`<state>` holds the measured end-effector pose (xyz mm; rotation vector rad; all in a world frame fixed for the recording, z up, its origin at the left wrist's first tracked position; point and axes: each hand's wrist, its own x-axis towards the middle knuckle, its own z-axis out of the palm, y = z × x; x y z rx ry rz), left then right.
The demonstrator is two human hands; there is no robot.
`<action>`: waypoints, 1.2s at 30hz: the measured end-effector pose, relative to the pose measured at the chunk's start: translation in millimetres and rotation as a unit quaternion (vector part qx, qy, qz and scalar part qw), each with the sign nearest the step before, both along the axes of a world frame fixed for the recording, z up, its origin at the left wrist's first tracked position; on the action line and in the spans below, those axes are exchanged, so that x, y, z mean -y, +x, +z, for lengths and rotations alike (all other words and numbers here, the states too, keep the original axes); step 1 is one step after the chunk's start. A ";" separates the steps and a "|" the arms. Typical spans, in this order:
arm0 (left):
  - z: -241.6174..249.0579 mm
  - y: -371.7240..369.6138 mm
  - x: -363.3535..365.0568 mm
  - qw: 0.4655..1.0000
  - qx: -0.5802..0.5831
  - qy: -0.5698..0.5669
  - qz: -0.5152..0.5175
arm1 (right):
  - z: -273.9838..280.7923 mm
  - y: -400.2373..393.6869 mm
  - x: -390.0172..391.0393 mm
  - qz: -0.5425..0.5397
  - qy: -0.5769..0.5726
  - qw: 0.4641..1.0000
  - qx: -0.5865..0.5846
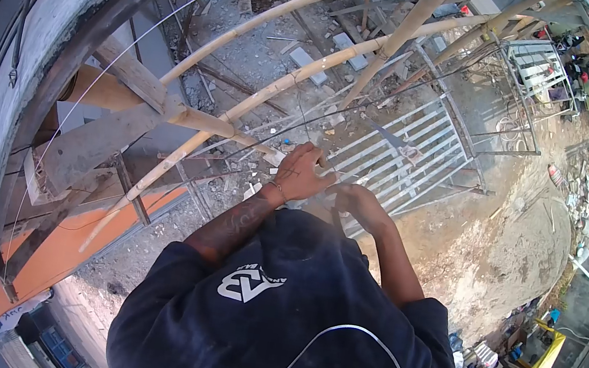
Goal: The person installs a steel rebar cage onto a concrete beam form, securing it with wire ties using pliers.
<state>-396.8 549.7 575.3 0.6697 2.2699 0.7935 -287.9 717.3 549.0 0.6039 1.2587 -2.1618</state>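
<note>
My left hand [301, 173] is raised in front of my chest, its fingers curled inward and thumb bent toward the fingertips. A thin dark wire [301, 101] runs down toward it from a bamboo pole [278, 86]. Close beside it, my right hand [362, 207] is closed, with a dark narrow piece [337, 221] showing below its fingers. I cannot tell what either hand grips. The end of another bamboo pole [201, 121] reaches toward my left hand from the left. Far below the hands lies a white slatted metal frame [457, 128].
Crossing bamboo poles [409, 26] span the space ahead. At left are a concrete edge [37, 69], a wooden plank [99, 143] and an orange surface [106, 221]. Rubble [257, 26] and a sand mound [525, 249] cover the ground below. A yellow sheet [541, 366] hangs at lower right.
</note>
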 end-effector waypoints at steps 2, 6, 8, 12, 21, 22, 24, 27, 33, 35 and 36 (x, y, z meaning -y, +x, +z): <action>31.6 -5.5 15.4 0.979 -0.169 0.086 -0.068 | 6.1 3.4 6.2 -0.017 -0.048 0.999 -0.002; 16.6 -11.0 28.8 0.894 -0.292 0.205 -0.270 | 34.0 8.1 25.2 -0.005 -0.112 0.993 -0.044; 13.8 -19.1 32.8 0.913 -0.227 0.146 -0.306 | 27.0 9.1 28.0 0.009 -0.112 0.992 -0.060; -16.7 -20.6 38.8 0.896 -0.213 0.174 -0.350 | 21.7 21.5 25.0 0.010 -0.029 0.996 -0.088; -19.4 -23.2 18.1 0.864 -0.309 0.167 -0.360 | 142.5 -5.1 21.5 0.109 0.690 0.668 -0.256; -13.8 -21.3 12.2 0.863 -0.309 0.169 -0.362 | 134.7 -13.9 22.7 0.102 0.693 0.668 -0.251; 1.9 -16.5 1.4 0.862 -0.300 0.185 -0.365 | 96.8 -34.5 16.6 0.353 0.574 0.725 -0.140; 2.4 -23.2 -3.4 0.865 -0.304 0.207 -0.342 | 46.8 -34.9 7.8 0.270 0.281 0.913 -0.123; 28.2 -22.1 -7.5 0.906 -0.207 0.220 -0.296 | 17.6 -3.3 29.3 0.015 -0.139 0.987 -0.080; 33.5 -27.0 -12.0 0.918 -0.160 0.244 -0.270 | 5.3 -5.4 19.2 -0.008 -0.260 0.960 -0.104; 33.6 -30.3 -14.6 0.917 -0.161 0.244 -0.272 | -3.3 -4.5 15.5 -0.027 -0.381 0.917 -0.116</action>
